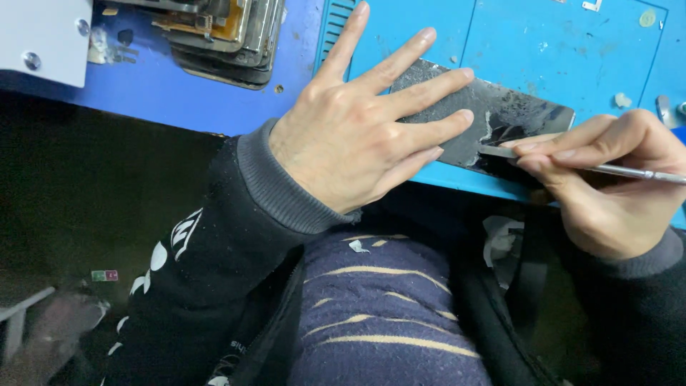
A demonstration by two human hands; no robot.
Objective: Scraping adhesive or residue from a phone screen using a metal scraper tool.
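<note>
Nearest the camera lies the person's lap, in a dark blue garment with pale stripes [379, 314], framed by black sleeves; the left sleeve [207, 264] carries white print and a grey ribbed cuff. Above it, the left hand [350, 136] is spread flat, fingers splayed and unclenched, its fingertips pressing down on a dark, scuffed flat panel [493, 118] that lies at the near edge of the blue mat [572, 50] on the table. The right hand [600, 179] pinches a slim metal tool [622, 170] between thumb and fingers, the tool's flat tip touching the panel's near right corner, where the surface looks cracked and flaked. Small bits of debris sit on the mat beyond. Farther off, at the upper left, a stack of dark device frames [221, 36] rests on the table beside a white block [43, 36].
</note>
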